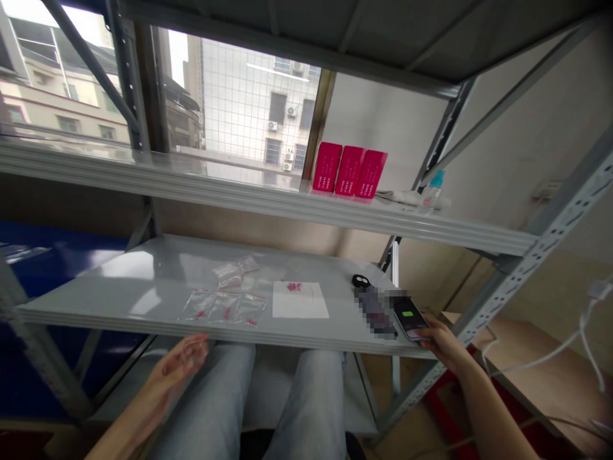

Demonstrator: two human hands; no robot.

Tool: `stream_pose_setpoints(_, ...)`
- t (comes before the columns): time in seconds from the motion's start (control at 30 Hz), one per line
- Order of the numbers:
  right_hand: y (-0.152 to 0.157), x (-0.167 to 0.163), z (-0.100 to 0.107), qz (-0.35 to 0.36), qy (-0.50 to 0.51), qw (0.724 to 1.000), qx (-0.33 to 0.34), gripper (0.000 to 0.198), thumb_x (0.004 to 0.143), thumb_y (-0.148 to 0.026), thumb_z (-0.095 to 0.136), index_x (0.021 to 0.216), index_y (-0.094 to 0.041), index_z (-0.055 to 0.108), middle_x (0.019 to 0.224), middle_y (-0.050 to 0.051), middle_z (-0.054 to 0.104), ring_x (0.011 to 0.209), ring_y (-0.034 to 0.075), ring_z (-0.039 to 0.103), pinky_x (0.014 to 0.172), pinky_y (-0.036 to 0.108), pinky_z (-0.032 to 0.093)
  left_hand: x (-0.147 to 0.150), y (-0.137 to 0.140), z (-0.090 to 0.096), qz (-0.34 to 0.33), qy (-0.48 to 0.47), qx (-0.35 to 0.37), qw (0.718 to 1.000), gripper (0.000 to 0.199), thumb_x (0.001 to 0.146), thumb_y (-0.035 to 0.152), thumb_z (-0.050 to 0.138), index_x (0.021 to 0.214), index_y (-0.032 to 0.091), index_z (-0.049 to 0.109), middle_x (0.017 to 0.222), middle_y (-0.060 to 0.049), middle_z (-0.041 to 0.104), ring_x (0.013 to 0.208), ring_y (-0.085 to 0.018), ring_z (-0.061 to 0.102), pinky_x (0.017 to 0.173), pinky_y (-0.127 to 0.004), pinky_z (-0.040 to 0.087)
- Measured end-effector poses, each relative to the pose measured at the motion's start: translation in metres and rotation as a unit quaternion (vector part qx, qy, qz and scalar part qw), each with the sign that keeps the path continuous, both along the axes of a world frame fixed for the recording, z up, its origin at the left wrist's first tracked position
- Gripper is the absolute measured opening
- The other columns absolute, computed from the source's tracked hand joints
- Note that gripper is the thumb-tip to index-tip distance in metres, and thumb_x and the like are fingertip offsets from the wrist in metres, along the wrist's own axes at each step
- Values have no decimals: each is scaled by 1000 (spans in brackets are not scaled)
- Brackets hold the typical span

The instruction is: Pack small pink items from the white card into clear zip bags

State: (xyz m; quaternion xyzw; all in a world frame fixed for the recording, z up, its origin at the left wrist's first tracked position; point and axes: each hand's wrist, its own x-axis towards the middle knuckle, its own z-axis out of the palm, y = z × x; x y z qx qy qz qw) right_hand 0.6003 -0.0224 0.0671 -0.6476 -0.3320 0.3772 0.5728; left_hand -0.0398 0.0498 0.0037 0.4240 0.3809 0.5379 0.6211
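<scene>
My right hand [443, 342] grips a black phone [408, 316] with a lit screen at the front right corner of the grey shelf [143, 275]. My left hand [177, 364] hovers below the shelf's front edge, above my left knee, fingers apart; something thin and clear seems to lie in it, but I cannot tell. Just beyond that hand, clear plastic bags [223, 306] with small pink pieces lie on the shelf. A white paper sheet [299, 299] with pink bits rests at the shelf's middle.
Three pink boxes [349, 169] and a small bottle [433, 185] stand on the upper shelf. A black round item [361, 280] lies behind the phone. White cables [550, 358] trail over a wooden table [541, 383] at right. My legs are under the shelf.
</scene>
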Motion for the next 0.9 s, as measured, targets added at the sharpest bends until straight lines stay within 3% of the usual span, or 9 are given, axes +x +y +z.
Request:
stream_pose_setpoints(0.1, 2, -5, 7, 19, -55, 998, -13, 36, 56, -15, 70, 92, -16, 69, 69, 1, 68, 48, 13, 56, 41, 21, 41, 0, -9, -14, -8, -16, -17, 1000, 56, 56, 45, 87, 106, 23, 73, 98, -8, 70, 98, -29, 61, 85, -36, 50)
stream_pose_setpoints(0.2, 5, -12, 23, -23, -209, 976, -60, 23, 62, -28, 67, 82, -17, 70, 66, 4, 69, 55, 19, 62, 47, 27, 45, 2, -11, -13, -21, -47, -1, 999, 56, 59, 45, 86, 108, 23, 72, 95, -7, 68, 91, -25, 60, 80, -32, 49)
stream_pose_setpoints(0.3, 12, -25, 41, -80, -334, 936, -75, 22, 63, -34, 69, 79, -19, 70, 71, 7, 70, 76, 28, 68, 70, 39, 52, 5, -12, -7, -13, -66, 19, 998, 56, 60, 49, 84, 108, 22, 72, 89, -6, 66, 80, -21, 57, 72, -30, 47)
stream_pose_setpoints(0.4, 26, -56, 50, -107, -416, 901, -57, 28, 68, -33, 67, 90, -17, 71, 89, 13, 71, 99, 35, 64, 91, 52, 44, 8, -14, -4, -7, -60, 28, 998, 52, 63, 50, 83, 105, 21, 73, 86, -5, 64, 76, -19, 55, 67, -28, 44)
stream_pose_setpoints(0.5, 56, -114, 45, -59, -490, 869, -12, 35, 78, -27, 56, 109, -14, 68, 115, 18, 66, 114, 33, 58, 100, 48, 40, 10, -17, -3, -25, -52, 32, 998, 51, 65, 50, 81, 107, 22, 72, 85, -5, 63, 77, -19, 54, 68, -28, 43)
stream_pose_setpoints(0.6, 101, -185, 29, 58, -536, 842, 33, 34, 83, -18, 53, 114, -16, 67, 110, 11, 69, 106, 23, 62, 97, 31, 42, 12, -19, -4, -61, -40, 30, 997, 51, 66, 49, 81, 109, 23, 72, 88, -5, 63, 82, -21, 54, 72, -29, 43)
stream_pose_setpoints(0.7, 147, -244, 14, 124, -557, 820, 47, 33, 83, -14, 55, 112, -17, 68, 103, 7, 72, 99, 19, 63, 92, 26, 42, 16, -18, -7, -54, -35, 34, 997, 55, 62, 53, 82, 108, 22, 72, 87, -6, 64, 82, -23, 54, 70, -30, 41)
stream_pose_setpoints(0.8, 176, -274, 6, 129, -572, 810, 36, 30, 84, -11, 52, 108, -15, 69, 100, 9, 71, 94, 20, 63, 87, 27, 43, 17, -15, -13, -47, -33, 38, 998, 59, 60, 57, 81, 106, 23, 71, 84, -6, 63, 79, -23, 53, 66, -30, 38)
stream_pose_setpoints(0.9, 187, -282, 1, 124, -587, 800, 23, 25, 88, -13, 51, 105, -14, 69, 99, 11, 70, 93, 21, 62, 84, 27, 42, 15, -12, -17, -62, -44, 41, 996, 59, 62, 57, 81, 108, 24, 70, 83, -5, 62, 76, -21, 51, 66, -30, 37)
